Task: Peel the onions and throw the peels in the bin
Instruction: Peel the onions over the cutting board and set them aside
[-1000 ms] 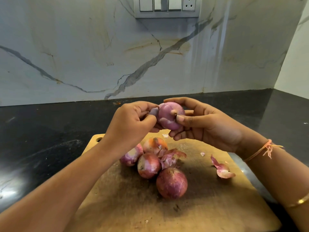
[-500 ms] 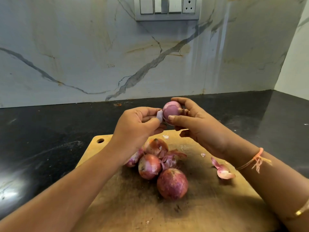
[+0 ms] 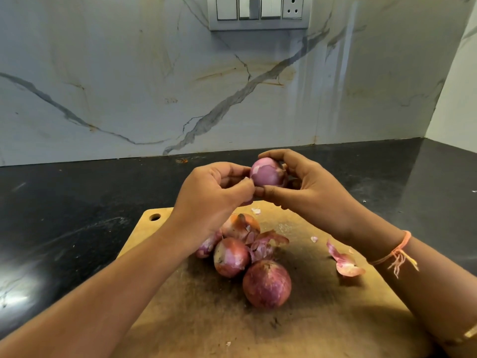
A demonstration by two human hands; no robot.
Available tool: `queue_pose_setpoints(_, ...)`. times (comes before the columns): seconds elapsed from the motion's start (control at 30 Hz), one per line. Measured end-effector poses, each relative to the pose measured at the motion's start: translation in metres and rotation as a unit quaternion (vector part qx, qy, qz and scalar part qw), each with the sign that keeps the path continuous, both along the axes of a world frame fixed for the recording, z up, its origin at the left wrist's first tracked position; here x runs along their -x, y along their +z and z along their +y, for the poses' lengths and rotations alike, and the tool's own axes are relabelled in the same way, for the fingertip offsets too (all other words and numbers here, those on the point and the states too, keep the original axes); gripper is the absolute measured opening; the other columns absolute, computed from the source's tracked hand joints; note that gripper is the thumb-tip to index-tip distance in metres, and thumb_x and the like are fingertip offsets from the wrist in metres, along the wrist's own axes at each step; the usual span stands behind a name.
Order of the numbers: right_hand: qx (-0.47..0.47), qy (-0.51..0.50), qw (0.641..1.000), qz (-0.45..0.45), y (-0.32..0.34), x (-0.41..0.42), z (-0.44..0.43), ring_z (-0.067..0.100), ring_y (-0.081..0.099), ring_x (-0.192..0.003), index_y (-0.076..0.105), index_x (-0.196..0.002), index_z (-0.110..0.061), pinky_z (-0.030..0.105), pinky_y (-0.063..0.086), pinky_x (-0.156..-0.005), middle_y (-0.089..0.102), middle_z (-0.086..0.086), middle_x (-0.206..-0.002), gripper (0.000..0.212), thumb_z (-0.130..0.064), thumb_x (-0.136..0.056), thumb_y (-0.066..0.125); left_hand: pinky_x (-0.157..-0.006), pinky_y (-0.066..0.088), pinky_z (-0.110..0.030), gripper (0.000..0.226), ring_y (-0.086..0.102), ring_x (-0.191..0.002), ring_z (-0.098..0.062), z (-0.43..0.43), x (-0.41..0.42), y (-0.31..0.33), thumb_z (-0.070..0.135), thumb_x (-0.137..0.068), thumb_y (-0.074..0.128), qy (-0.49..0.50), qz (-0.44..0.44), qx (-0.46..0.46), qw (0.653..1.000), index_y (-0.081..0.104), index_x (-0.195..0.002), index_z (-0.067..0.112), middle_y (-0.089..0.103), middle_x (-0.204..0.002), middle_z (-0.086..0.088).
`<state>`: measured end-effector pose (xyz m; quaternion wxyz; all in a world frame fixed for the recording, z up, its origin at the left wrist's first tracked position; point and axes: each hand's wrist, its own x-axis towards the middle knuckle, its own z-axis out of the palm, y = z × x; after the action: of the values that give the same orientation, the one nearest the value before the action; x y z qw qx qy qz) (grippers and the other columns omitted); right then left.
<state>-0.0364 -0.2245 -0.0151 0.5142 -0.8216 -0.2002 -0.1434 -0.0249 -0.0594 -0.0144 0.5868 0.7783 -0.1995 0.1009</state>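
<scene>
Head view: a person's two bare hands worked above a wooden cutting board (image 3: 322,319) on a black, glossy stone counter (image 3: 64,215).
Held onion: the onion in hand (image 3: 267,173) was round, smooth, pale purple, with a whitish patch at its left side; it was up in the air over the far edge of the board.
Right hand: the right hand (image 3: 307,187) was curled around the onion, fingers over the top and thumb below, palm turned to the left.
Left hand: the left hand (image 3: 214,195) was closed in a pinch just beside the onion; a small pale bit of skin (image 3: 245,179) showed at its fingertips.
Onions on board: four unpeeled onions (image 3: 267,284) lay together in the middle of the board, dry and reddish, one half hidden behind the left wrist.
Peels: a curled pink peel (image 3: 344,263) lay on the board's right part, with small flakes near it.
Wall: marble-look tiles (image 3: 129,73) with grey veins, and a switch plate (image 3: 258,12) cut off at the top.
Hard to see: both elbows were out of frame.
</scene>
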Motion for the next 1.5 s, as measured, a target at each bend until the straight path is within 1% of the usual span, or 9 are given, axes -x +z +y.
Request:
queue_pose_setpoints(0.17,0.024,-0.011,0.999,-0.026,-0.001,0.002,0.0,0.006,0.064,-0.095,0.057,-0.122,-0.021,0.024,0.055,-0.086,0.064,-0.009,-0.106,0.047,-0.021,-0.079,0.076,-0.071,0.057,-0.027,0.026,0.07,-0.066,-0.007,0.0,-0.001,-0.001,0.002,-0.079,0.067,0.019,-0.008,-0.027,0.999,0.07,-0.086,0.026,0.074,-0.071,0.004)
queue_pose_setpoints(0.33,0.034,-0.003,0.998,-0.046,0.0,0.006,0.005,0.006,0.064,-0.097,0.055,-0.125,-0.023,0.025,0.054,-0.087,0.063,-0.011,-0.108,0.05,-0.025,-0.079,0.075,-0.074,0.059,-0.036,0.025,0.071,-0.068,-0.012,0.003,-0.005,-0.001,-0.001,-0.08,0.068,0.046,-0.035,-0.019,0.998,0.071,-0.081,0.024,0.074,-0.072,0.002)
queue_pose_setpoints(0.63,-0.031,0.012,0.998,0.045,0.002,-0.001,-0.007,0.006,0.062,-0.082,0.051,-0.122,-0.021,0.017,0.049,-0.066,0.063,-0.002,-0.105,0.047,-0.024,-0.08,0.073,-0.069,0.054,-0.022,0.02,0.066,-0.069,-0.004,0.004,-0.001,-0.002,0.017,-0.084,0.065,0.052,-0.096,-0.12,0.987,0.07,-0.077,0.035,0.07,-0.067,0.013)
queue_pose_setpoints(0.73,0.003,0.005,1.0,0.028,0.002,-0.001,-0.01,0.01,0.065,-0.091,0.052,-0.122,-0.021,0.022,0.055,-0.076,0.064,-0.002,-0.107,0.048,-0.023,-0.08,0.074,-0.071,0.055,-0.02,0.007,0.067,-0.077,0.0,0.003,0.002,-0.001,0.033,-0.085,0.068,0.036,-0.096,-0.088,0.991,0.072,-0.091,0.035,0.072,-0.078,0.017)
queue_pose_setpoints(0.83,0.026,0.017,0.999,0.01,0.002,0.002,-0.009,0.011,0.068,-0.09,0.052,-0.122,-0.02,0.028,0.057,-0.081,0.065,-0.001,-0.105,0.048,-0.022,-0.079,0.074,-0.08,0.055,-0.02,0.04,0.066,-0.09,0.005,0.004,0.002,-0.002,0.042,-0.075,0.066,0.051,-0.114,-0.091,0.988,0.069,-0.112,0.028,0.072,-0.094,0.019)
queue_pose_setpoints(1.0,0.085,0.006,0.996,-0.029,0.0,0.003,-0.006,0.002,0.066,-0.087,0.054,-0.119,-0.021,0.021,0.056,-0.077,0.065,-0.009,-0.1,0.049,-0.02,-0.077,0.078,-0.075,0.052,-0.01,0.036,0.065,-0.086,0.009,0.002,0.004,-0.001,0.024,-0.081,0.069,0.056,-0.149,-0.141,0.977,0.067,-0.117,0.025,0.066,-0.09,0.025)
queue_pose_setpoints(1.27,0.121,-0.022,0.989,-0.077,-0.001,0.004,-0.004,0.001,0.064,-0.083,0.057,-0.121,-0.021,0.021,0.056,-0.074,0.064,-0.013,-0.097,0.052,-0.026,-0.074,0.08,-0.071,0.047,-0.003,0.041,0.064,-0.081,0.009,-0.002,0.003,-0.006,0.01,-0.081,0.064,0.082,-0.169,-0.192,0.963,0.066,-0.12,0.022,0.072,-0.094,0.012)
queue_pose_setpoints(1.37,0.125,-0.025,0.988,-0.083,0.0,0.005,-0.003,0.002,0.064,-0.081,0.057,-0.121,-0.022,0.022,0.056,-0.071,0.064,-0.014,-0.095,0.052,-0.028,-0.074,0.08,-0.074,0.048,-0.004,0.041,0.064,-0.083,0.008,-0.002,0.004,-0.005,0.01,-0.081,0.065,0.091,-0.169,-0.193,0.962,0.065,-0.12,0.022,0.071,-0.094,0.012)
queue_pose_setpoints(1.5,0.112,-0.019,0.991,-0.072,0.0,0.005,-0.004,0.009,0.066,-0.083,0.058,-0.119,-0.022,0.03,0.057,-0.072,0.066,-0.011,-0.097,0.052,-0.029,-0.073,0.08,-0.075,0.052,-0.014,0.036,0.068,-0.081,-0.003,-0.003,0.006,-0.003,0.01,-0.082,0.065,0.092,-0.185,-0.204,0.957,0.068,-0.117,0.021,0.072,-0.089,0.012)
